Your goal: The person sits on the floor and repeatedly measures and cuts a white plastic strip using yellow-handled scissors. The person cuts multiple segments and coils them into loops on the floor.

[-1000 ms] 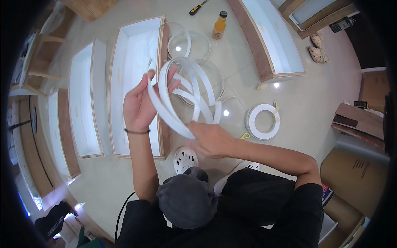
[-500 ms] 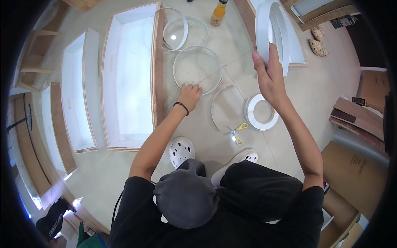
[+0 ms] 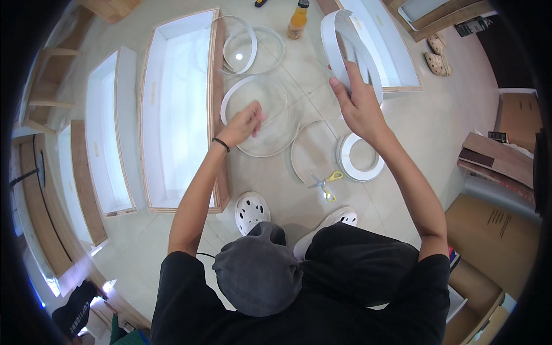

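Pale tiled floor [image 3: 402, 172]; white-lined boxes [image 3: 178, 126] both sides; white loop [image 3: 225, 103] between. White coil [image 3: 330, 43] raised near right-side box, long axis upper left to lower right. Right hand [image 3: 362, 109]: grip closed on coil. Left hand [image 3: 244, 123]: grip half-curled, hold unclear.

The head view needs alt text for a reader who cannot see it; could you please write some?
A person's right hand holds up a coiled white strip, while the left hand is at a looped white strip; yellow-handled scissors and a white roll lie on the tiled floor.

Left grip [image 3: 244, 125] slightly blurred
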`<state>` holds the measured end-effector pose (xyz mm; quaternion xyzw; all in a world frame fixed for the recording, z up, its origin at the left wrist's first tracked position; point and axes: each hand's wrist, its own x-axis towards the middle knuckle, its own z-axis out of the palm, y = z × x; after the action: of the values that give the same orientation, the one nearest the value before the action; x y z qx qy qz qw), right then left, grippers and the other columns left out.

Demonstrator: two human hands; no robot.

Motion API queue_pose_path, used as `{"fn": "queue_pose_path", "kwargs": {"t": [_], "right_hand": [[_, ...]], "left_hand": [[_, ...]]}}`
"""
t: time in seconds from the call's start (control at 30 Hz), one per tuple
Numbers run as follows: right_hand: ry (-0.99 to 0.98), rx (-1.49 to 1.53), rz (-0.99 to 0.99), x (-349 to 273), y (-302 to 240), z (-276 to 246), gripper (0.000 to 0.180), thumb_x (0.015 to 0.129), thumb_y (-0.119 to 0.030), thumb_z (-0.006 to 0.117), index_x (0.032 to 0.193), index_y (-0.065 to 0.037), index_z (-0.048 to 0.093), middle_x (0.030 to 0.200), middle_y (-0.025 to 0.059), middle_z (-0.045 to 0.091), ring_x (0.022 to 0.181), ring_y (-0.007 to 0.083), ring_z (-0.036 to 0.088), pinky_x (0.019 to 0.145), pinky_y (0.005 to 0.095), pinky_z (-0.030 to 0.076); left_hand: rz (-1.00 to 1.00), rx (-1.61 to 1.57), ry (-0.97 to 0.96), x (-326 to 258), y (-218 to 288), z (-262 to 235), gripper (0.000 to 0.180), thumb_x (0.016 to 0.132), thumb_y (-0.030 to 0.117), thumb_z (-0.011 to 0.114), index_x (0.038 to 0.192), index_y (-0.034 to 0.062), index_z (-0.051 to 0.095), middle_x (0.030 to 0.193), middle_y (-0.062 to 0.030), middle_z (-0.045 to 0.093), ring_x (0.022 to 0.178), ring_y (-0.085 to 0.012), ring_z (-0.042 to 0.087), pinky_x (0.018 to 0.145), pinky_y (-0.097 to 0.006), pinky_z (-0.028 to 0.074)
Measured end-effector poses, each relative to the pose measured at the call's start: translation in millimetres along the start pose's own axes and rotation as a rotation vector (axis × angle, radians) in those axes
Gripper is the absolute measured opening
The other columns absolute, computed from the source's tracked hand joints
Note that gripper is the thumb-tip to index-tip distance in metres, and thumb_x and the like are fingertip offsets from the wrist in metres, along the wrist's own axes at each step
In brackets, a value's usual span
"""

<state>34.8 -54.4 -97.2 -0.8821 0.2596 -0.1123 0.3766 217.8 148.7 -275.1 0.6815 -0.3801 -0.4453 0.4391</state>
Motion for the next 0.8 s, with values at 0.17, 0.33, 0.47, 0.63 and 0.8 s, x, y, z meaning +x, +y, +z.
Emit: {"fn": "queue_pose_path", "kwargs": {"t": [0.17,0.33,0.47,0.63,0.8], "right_hand": [[-0.03,-0.008,-0.128,-5.8,4.5,3.4,0.03,0.098,-0.022,0.054,0.122,-0.005,0.047,0.075,0.0196,0.063,0.068,0.0375,0.063,0.061,0.0444,0.046],[-0.019,0.162,-0.303,-13.9,4.4,21.8,0.032,0.096,-0.017,0.057,0.126,-0.008,0.05,0.09,0.0186,0.067,0.081,0.0327,0.068,0.07,0.0373,0.052],[-0.124,0.236,-0.329,-35.4,5.4,45.6,0.029,0.099,-0.015,0.051,0.124,-0.003,0.045,0.098,0.0184,0.068,0.084,0.0291,0.069,0.073,0.0348,0.053],[-0.378,0.725,0.124,-57.0,-4.8,50.9,0.032,0.103,-0.021,0.044,0.127,-0.002,0.035,0.083,0.0145,0.064,0.063,0.0175,0.063,0.057,0.0296,0.049],[-0.293,0.641,0.351,-58.2,-17.7,28.1,0.034,0.103,-0.024,0.044,0.127,-0.002,0.033,0.075,0.0045,0.052,0.052,0.0087,0.049,0.046,0.0239,0.041]], "left_hand": [[-0.012,-0.179,0.205,1.2,100.3,-27.6,0.017,0.1,0.023,0.053,0.105,0.0092,0.044,0.071,0.0008,0.044,0.062,-0.0081,0.041,0.055,-0.024,0.035],[0.0,-0.779,0.069,-19.0,180.1,-32.9,0.011,0.102,0.019,0.047,0.11,0.0109,0.046,0.073,0.0035,0.04,0.056,-0.0042,0.032,0.051,-0.02,0.028],[-0.003,-1.519,0.104,-5.6,167.9,-24.8,0.005,0.1,0.005,0.041,0.101,0.0048,0.046,0.074,0.0004,0.04,0.053,-0.0059,0.035,0.049,-0.02,0.031],[-0.08,-1.939,0.137,39.4,98.6,-27.4,0.006,0.098,0.0,0.037,0.096,0.0019,0.043,0.075,-0.0023,0.042,0.055,-0.0086,0.039,0.051,-0.022,0.035],[-0.27,-1.628,0.309,79.3,83.4,0.2,0.013,0.102,0.013,0.04,0.104,0.0015,0.046,0.089,-0.009,0.056,0.066,-0.0161,0.053,0.06,-0.027,0.046]]}}
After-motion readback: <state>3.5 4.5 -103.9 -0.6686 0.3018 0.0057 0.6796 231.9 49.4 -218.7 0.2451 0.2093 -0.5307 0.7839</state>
